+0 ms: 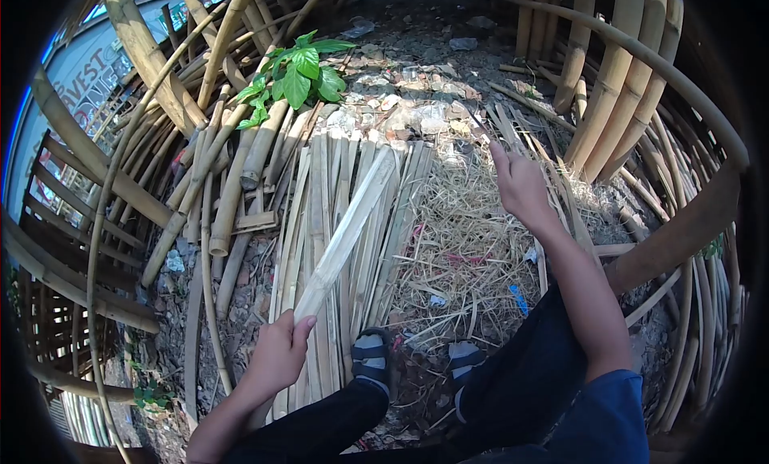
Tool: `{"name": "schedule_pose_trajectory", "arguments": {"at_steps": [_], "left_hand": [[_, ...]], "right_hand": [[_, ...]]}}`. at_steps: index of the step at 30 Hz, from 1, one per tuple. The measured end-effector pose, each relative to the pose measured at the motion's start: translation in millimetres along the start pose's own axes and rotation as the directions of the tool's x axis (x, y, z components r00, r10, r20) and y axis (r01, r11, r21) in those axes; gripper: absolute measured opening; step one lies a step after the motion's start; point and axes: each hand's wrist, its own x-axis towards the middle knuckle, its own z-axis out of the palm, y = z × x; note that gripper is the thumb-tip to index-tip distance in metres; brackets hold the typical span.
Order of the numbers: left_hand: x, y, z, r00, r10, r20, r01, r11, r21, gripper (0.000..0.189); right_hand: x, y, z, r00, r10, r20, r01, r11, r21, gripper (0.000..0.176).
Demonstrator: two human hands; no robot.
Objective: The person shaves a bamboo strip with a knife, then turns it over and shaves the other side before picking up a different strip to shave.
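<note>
My left hand (276, 353) is closed around the lower end of a wide, pale split-bamboo slat (346, 233). The slat slants up and to the right over a row of similar bamboo strips (320, 193) on the ground. My right hand (522, 183) is raised on the right, closed on a knife (478, 126) whose thin dark blade points up and left, seen nearly edge-on. The knife's handle is hidden in my fist. Blade and slat are apart.
Bamboo shavings (473, 252) cover the ground right of the strips. Bamboo poles (232, 187) are piled at left beside a green leafy plant (298, 75). Thick upright bamboo poles (613, 87) stand at right. My sandalled feet (371, 356) are close below the strips.
</note>
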Motion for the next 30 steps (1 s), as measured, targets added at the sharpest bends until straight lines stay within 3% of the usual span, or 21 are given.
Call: {"name": "schedule_pose_trajectory", "arguments": {"at_steps": [2,5,6,8,11,14,20,27,30], "left_hand": [[1,2,2,0.999,0.035,0.007,-0.035,0.999,-0.013,0.041],[1,5,4,0.998,0.026,0.062,-0.025,1.000,-0.010,0.038],[1,7,4,0.997,0.035,0.066,-0.033,0.999,-0.020,0.038],[1,11,3,0.997,0.044,0.069,-0.042,0.999,-0.026,0.038],[1,12,4,0.993,0.048,0.104,-0.039,0.996,-0.082,0.036],[3,5,7,0.991,0.087,0.102,-0.076,0.991,-0.113,0.041],[0,11,4,0.983,0.027,0.182,0.005,0.985,-0.172,0.041],[-2,16,4,0.983,0.046,0.177,-0.011,0.980,-0.196,0.036],[-3,18,1,0.985,0.049,0.167,-0.018,0.984,-0.179,0.037]], "right_hand": [[-34,-40,12,0.982,-0.156,0.103,0.148,0.985,0.085,0.071],[-85,-78,39,0.867,-0.423,0.264,0.370,0.900,0.230,0.065],[-96,-84,47,0.867,-0.422,0.263,0.367,0.900,0.234,0.065],[-108,-89,61,0.781,-0.586,0.215,0.542,0.808,0.232,0.065],[-99,-84,68,0.777,-0.618,0.118,0.603,0.785,0.139,0.065],[-87,-77,63,0.747,-0.653,0.127,0.646,0.758,0.094,0.056],[-77,-65,63,0.703,-0.711,0.021,0.712,0.703,-0.001,0.054],[-62,-49,66,0.653,-0.757,-0.009,0.751,0.648,-0.127,0.055],[-57,-47,67,0.596,-0.797,-0.096,0.769,0.601,-0.219,0.061]]}}
